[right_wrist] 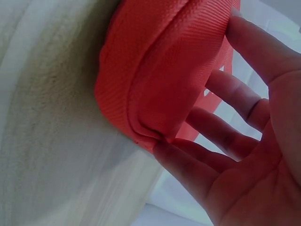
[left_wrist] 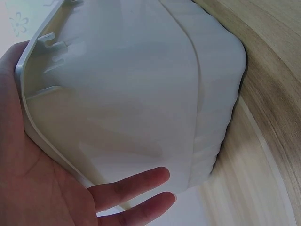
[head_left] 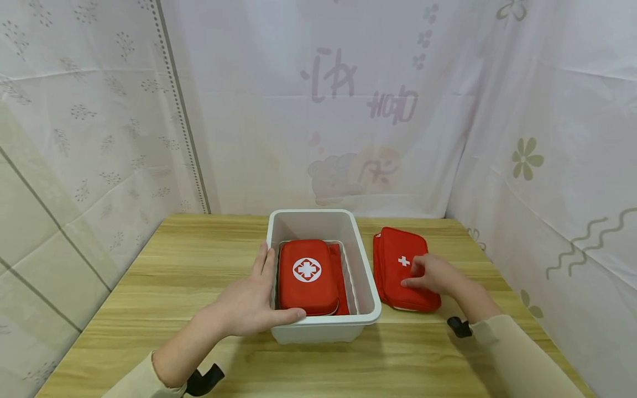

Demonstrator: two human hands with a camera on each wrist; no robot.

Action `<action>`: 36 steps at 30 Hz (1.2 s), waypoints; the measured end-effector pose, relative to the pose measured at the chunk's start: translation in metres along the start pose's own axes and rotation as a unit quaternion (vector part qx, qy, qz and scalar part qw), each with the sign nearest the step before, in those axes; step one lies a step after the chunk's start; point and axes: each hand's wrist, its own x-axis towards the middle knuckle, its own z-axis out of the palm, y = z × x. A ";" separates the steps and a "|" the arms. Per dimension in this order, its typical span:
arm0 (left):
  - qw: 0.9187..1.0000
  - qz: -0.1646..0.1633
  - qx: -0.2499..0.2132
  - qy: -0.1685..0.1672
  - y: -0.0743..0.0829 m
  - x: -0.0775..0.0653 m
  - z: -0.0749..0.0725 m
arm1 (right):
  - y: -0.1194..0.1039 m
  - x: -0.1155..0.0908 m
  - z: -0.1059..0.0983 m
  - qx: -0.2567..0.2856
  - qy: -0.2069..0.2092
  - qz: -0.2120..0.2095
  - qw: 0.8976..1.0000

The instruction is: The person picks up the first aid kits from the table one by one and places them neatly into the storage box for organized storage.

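Note:
A white plastic bin (head_left: 325,331) stands on the table with a red first-aid case (head_left: 311,298) inside, its round white emblem facing up. Under that case, flat red fabric (head_left: 343,287) shows along the right. My left hand (head_left: 249,304) rests at the bin's near left corner, thumb along the front rim. In the left wrist view, two extended fingers (left_wrist: 136,183) lie by the outer wall. Right of the bin lies a red first-aid pouch (head_left: 398,243) with a white cross. My right hand (head_left: 438,273) touches its top with spread, slightly bent fingers.
The wooden table (head_left: 199,260) reaches back to a patterned white curtain (head_left: 249,138), with more curtain on both sides. Black curved pieces (head_left: 204,381) protrude at both wrists, near the beige sleeves (head_left: 517,354).

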 end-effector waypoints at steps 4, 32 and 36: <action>1.000 0.003 -0.004 0.002 0.001 0.000 0.000 | -0.003 -0.007 0.000 -0.003 -0.004 -0.001 1.000; 1.000 0.000 -0.007 0.002 -0.001 0.001 0.000 | -0.032 -0.054 0.006 -0.062 -0.020 -0.013 0.998; 1.000 0.001 -0.008 0.003 -0.001 0.001 0.000 | -0.031 -0.056 0.000 -0.055 -0.026 -0.024 0.998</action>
